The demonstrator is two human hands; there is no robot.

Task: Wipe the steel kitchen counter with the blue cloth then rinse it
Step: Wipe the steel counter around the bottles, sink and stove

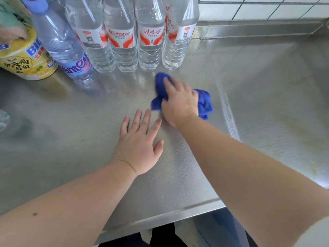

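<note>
The blue cloth (pixel 204 102) lies bunched on the steel counter (pixel 71 139), just in front of the water bottles. My right hand (pixel 179 102) presses down on the cloth and grips it, with blue fabric showing beyond the fingertips and past the wrist side. My left hand (pixel 138 145) rests flat on the counter close beside it, fingers spread, holding nothing. The cloth's middle is hidden under my right hand.
Several clear water bottles (pixel 151 38) stand in a row at the back, with a blue-capped bottle (pixel 60 41) and a yellow instant noodle cup (pixel 25 56) at the left. The steel sink basin (pixel 276 97) drops away at the right. The counter's front edge (pixel 160 218) is near me.
</note>
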